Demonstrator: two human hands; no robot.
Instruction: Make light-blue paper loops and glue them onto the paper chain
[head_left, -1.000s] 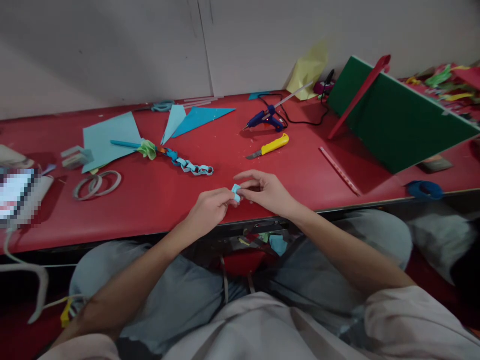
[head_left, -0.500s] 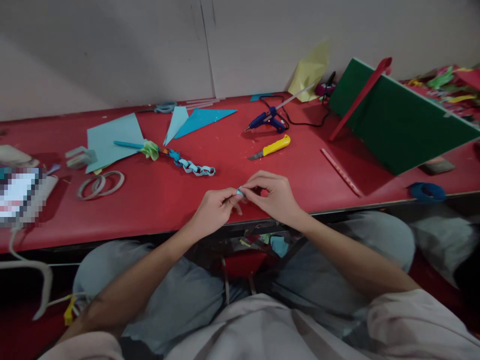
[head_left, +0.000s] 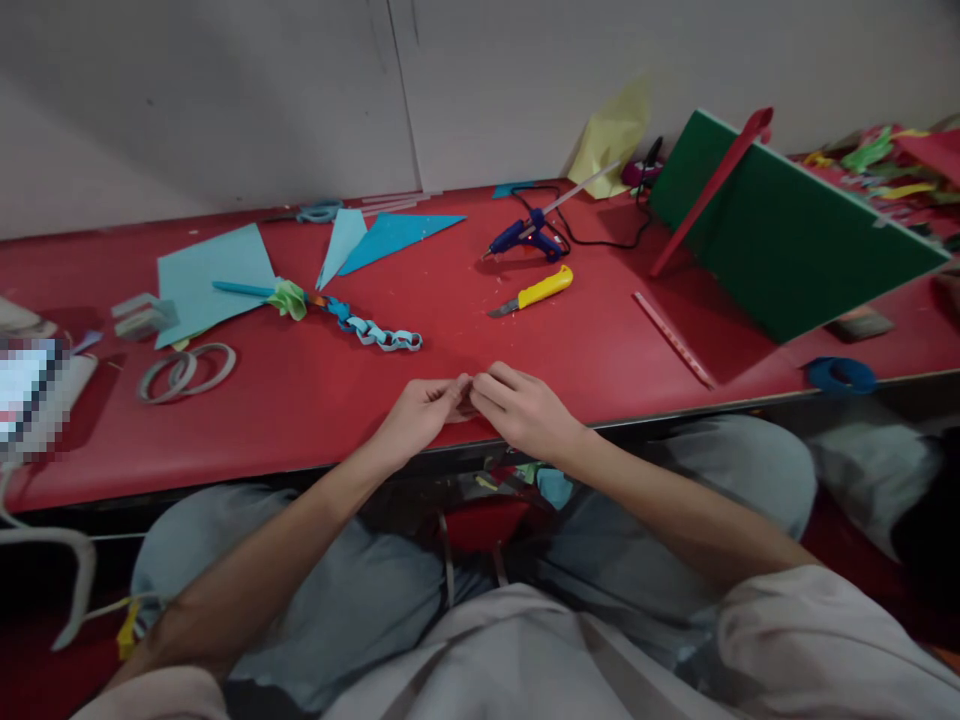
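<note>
My left hand (head_left: 427,412) and my right hand (head_left: 521,402) meet fingertip to fingertip above the table's front edge. Both are closed in a pinch. The small light-blue piece of paper seen between them a moment earlier is now hidden by the fingers. Beyond my left hand lies a paper chain (head_left: 382,335) of light-blue links, joined to a blue stick (head_left: 241,289) with a green paper frill (head_left: 288,299). A yellow utility knife (head_left: 544,288), blade out, rests past my right hand. Farther back stands a blue glue gun (head_left: 521,236) with a glue stick in it.
Light-blue paper (head_left: 214,270), a darker blue paper triangle (head_left: 401,242), scissors (head_left: 320,211) and tape rings (head_left: 216,370) lie on the red table (head_left: 300,430). At right are a green board (head_left: 787,235) leaning up, a pink stick (head_left: 673,340) and a blue tape roll (head_left: 841,375).
My right hand has turned and its fingers have curled in closer to my left fingertips, covering the light-blue paper. The whole view has shifted slightly; the things on the table lie as before.
</note>
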